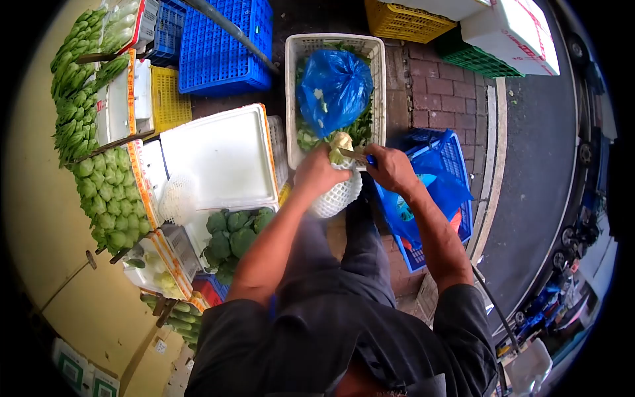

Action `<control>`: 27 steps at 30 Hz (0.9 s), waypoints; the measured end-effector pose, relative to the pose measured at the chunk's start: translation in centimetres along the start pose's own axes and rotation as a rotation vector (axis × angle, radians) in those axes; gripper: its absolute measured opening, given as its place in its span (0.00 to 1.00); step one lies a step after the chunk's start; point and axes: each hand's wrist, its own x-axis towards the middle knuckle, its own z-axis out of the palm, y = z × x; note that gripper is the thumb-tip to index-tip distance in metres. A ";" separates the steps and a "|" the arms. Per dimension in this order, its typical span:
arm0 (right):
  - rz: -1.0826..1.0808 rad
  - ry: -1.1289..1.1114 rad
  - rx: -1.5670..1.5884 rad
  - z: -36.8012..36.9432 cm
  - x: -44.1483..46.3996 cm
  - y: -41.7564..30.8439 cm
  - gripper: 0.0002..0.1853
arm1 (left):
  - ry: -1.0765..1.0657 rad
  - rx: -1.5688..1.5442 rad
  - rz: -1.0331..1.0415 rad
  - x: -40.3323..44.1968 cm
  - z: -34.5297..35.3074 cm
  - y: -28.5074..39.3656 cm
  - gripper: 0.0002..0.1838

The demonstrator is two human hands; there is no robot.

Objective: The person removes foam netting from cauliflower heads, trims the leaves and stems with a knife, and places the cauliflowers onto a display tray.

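Observation:
My left hand (pixel 316 175) is closed around a vegetable (pixel 341 141) with a pale, thick stem end pointing away from me. A white foam net (pixel 336 197) covers its lower part, so I cannot tell its exact kind. In my right hand (pixel 394 171) is a knife (pixel 352 155) with a blue handle, its blade lying against the stem end. Both hands are over the near edge of a white plastic crate (pixel 291 99). Inside that crate, a blue plastic bag (pixel 334 89) lies on green leaves.
A blue crate (pixel 411 259) with blue bags stands right of my legs. On the left are a white foam box (pixel 218 155), dark green broccoli heads (pixel 231 237) and stacked green vegetables (pixel 111 192). Blue crates (pixel 221 46) stand farther back. A road (pixel 536 145) runs along the right.

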 end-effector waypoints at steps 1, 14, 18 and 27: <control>-0.023 -0.017 -0.024 0.4 0.6 0.0 0.12 | -0.001 0.000 0.004 -0.4 -0.1 0.0 0.34; -0.143 -0.150 -0.049 3.3 3.1 0.8 0.12 | 0.031 0.083 0.100 -1.0 -1.0 -1.9 0.32; -0.126 -0.181 -0.036 4.5 3.8 1.7 0.11 | -0.072 0.036 0.006 -1.3 -1.8 -2.1 0.33; 0.220 -0.008 0.097 10.0 2.9 8.7 0.14 | -0.152 -0.464 -0.166 -1.4 -0.2 -8.1 0.32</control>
